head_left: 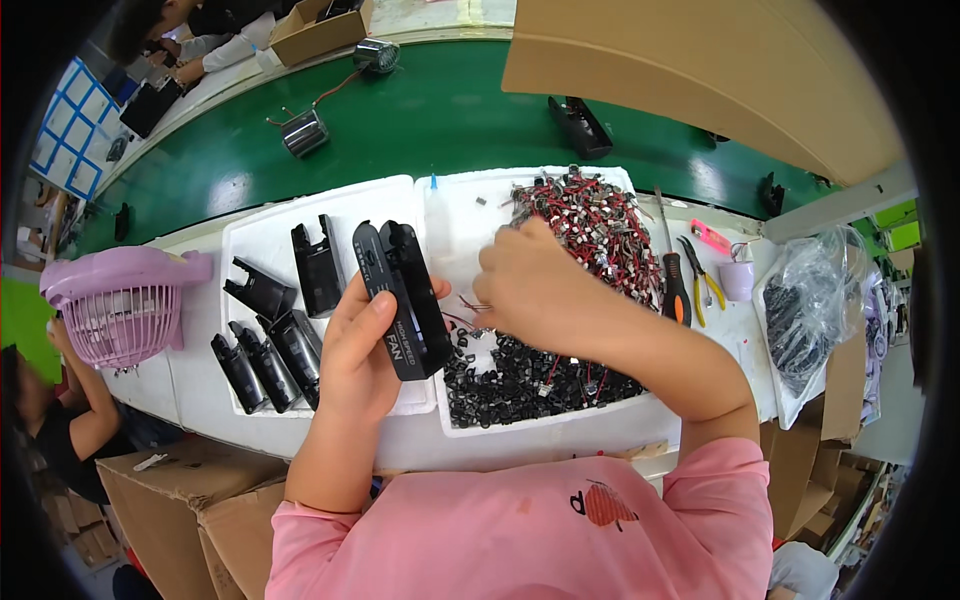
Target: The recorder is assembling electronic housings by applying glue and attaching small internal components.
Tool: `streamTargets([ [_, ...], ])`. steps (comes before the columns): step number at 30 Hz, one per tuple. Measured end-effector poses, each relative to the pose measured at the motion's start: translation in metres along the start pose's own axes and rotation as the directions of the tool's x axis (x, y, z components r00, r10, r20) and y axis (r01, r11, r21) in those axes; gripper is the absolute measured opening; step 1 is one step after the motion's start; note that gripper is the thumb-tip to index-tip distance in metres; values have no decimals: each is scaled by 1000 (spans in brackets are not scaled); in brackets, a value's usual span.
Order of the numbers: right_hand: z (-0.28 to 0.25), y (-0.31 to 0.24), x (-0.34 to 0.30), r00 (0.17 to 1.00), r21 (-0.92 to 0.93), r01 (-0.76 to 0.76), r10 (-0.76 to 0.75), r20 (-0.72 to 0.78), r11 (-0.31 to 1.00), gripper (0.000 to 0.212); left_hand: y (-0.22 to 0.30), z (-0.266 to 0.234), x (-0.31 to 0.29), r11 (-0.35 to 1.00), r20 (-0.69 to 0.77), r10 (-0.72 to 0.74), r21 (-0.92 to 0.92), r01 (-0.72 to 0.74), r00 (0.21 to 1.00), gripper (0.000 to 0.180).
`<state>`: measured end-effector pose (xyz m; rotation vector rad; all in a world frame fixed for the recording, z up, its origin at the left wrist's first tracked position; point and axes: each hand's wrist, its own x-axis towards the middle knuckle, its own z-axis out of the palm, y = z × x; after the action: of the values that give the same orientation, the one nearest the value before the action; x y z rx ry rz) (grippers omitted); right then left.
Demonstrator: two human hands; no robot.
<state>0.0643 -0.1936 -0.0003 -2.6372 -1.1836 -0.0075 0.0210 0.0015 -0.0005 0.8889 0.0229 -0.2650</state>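
Note:
My left hand (362, 345) grips a black handheld-fan housing (410, 310), held upright with its hollow side partly in view. Just right of it, my right hand (535, 285) is closed in a pinch, with thin red and dark wires (466, 312) at its fingertips; what they are attached to is hidden. Below that hand lies a heap of small black plastic parts (520, 390) in a white foam tray (455, 432). Beyond it in the same tray is a pile of small red-wired components (610, 225). Several black housing shells (262, 365) rest on another foam tray to the left.
An orange-handled screwdriver (676, 285), yellow-handled pliers (697, 290) and a lilac cup (738, 280) sit at right. A purple basket (120, 305) stands at left. Metal cylinders (303, 132) lie on the green belt (430, 120). A cardboard box (700, 70) overhangs the far right. Other people work at left.

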Motion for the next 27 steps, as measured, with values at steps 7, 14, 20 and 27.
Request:
streamTargets([
  [7,6,-8,-10,1000,-40,9,-10,-26,999,16,0,1,-1,1000,-1,-11,19,11,1000,41],
  [14,-10,0,-11,918,404,63,106,-382,913,12,1,1,-4,994,29,-93,-63,95,995,46],
  [20,-20,1,-17,849,949,-291,490,197,122,6,-4,-6,-6,954,157,-210,-184,237,965,51],
  [27,-19,-8,-18,955,911,-131,297,9,392,11,-7,-3,-5,955,114,-209,-192,228,971,50],
])
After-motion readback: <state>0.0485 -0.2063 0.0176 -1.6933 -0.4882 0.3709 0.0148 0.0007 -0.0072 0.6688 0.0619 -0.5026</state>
